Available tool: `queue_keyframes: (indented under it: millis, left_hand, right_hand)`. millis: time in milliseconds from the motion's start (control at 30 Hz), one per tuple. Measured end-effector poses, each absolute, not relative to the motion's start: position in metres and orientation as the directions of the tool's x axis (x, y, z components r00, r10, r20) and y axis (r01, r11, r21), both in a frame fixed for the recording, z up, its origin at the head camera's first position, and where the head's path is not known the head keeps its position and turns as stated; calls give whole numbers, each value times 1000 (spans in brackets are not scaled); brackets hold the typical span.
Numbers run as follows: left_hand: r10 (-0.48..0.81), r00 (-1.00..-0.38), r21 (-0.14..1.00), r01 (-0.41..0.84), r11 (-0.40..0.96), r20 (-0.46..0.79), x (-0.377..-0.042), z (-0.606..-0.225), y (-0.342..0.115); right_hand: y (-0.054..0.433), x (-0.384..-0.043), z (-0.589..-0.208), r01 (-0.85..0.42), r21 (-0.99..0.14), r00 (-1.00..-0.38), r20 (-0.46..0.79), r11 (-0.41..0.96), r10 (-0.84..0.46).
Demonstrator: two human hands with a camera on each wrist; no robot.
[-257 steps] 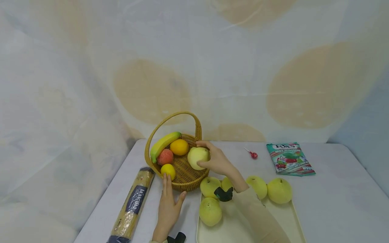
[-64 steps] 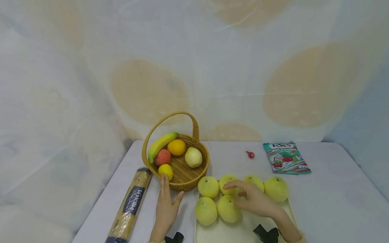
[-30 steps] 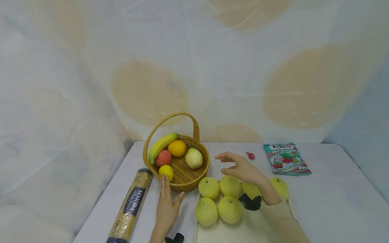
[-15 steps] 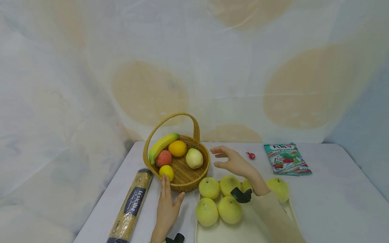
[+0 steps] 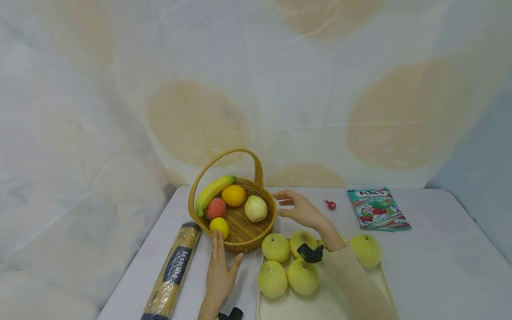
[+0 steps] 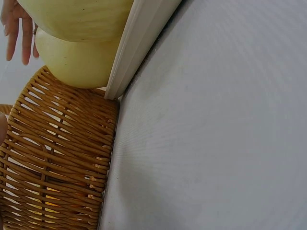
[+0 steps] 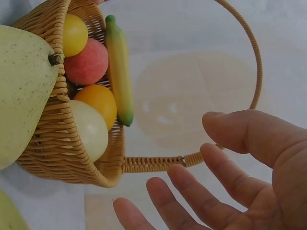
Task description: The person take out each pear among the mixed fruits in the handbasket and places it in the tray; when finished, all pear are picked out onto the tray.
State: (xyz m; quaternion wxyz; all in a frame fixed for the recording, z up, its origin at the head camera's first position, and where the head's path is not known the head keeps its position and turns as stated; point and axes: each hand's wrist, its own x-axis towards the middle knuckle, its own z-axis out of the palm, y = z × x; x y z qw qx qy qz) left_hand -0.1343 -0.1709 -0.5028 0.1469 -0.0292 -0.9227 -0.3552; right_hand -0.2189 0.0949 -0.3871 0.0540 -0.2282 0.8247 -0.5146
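The wicker basket (image 5: 245, 246) holds a banana (image 5: 214, 194), an orange (image 5: 234, 195), a red peach-like fruit (image 5: 215, 209), a lemon-yellow fruit (image 5: 219, 227) and a pale green fruit (image 5: 256, 209). At its front left rim, my left hand (image 5: 220, 278) has its fingers straight, fingertips right at the rim by the yellow fruit. My right hand (image 5: 305, 213) is beside the right rim, holding nothing, fingers loosely bent and apart. In the right wrist view its thumb and fingers (image 7: 194, 191) spread with a gap to the basket wall.
A cream tray (image 5: 320, 306) with several large yellow-green fruits (image 5: 272, 279) stands in front of the basket's right side, partly under the right forearm. A spaghetti pack (image 5: 172, 273) lies at left. A lollipop (image 5: 331, 205) and a FOX'S candy bag (image 5: 378, 210) lie back right.
Earlier my right hand gripped a pale green fruit at the basket; later it was over the tray, where one more fruit now sits. It has since moved left to the basket's rim. Left hand stayed.
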Motion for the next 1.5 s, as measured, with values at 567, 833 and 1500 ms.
queue_keyframes:
  millis: [567, 833, 1500]
  left_hand:
    - [-51, -957, 653, 155, 742, 286, -133, -501, -171]
    - [-52, -959, 662, 153, 734, 279, -134, -501, -171]
    - [-49, -954, 647, 161, 746, 295, -134, -503, -171]
  right_hand:
    - [74, -231, -387, -302, -890, -889, 134, 342, -439]
    - [60, -237, -389, -294, -891, -889, 121, 346, -442]
    - [35, -252, -400, -197, -877, -921, 13, 438, -389]
